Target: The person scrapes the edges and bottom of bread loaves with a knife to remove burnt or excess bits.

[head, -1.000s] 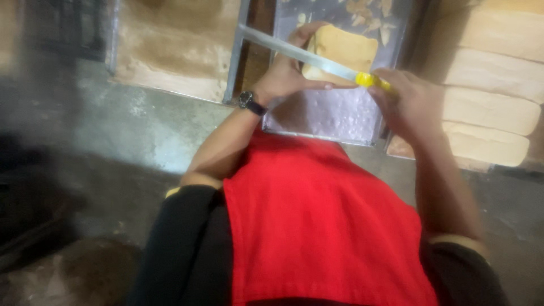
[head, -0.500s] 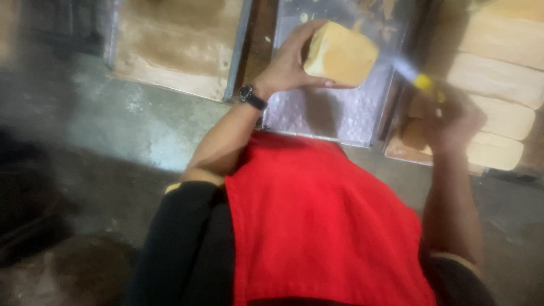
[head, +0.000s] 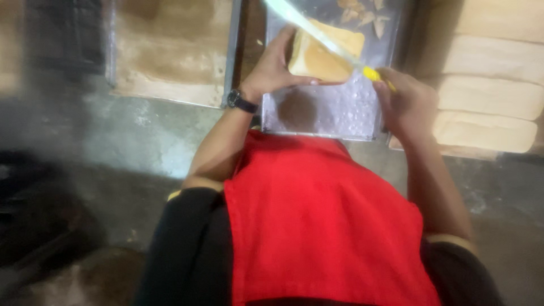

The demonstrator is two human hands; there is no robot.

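Seemingly mid-trim, the left hand gripped a bread loaf over the metal tray while the right hand clasped the yellow-handled knife against it; crust scraps lay cut.

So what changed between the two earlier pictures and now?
The right hand, which had swung the knife off to the right, has brought the blade back across the loaf. The left hand still holds the loaf over the metal tray. The stacked loaves on the right stayed put.
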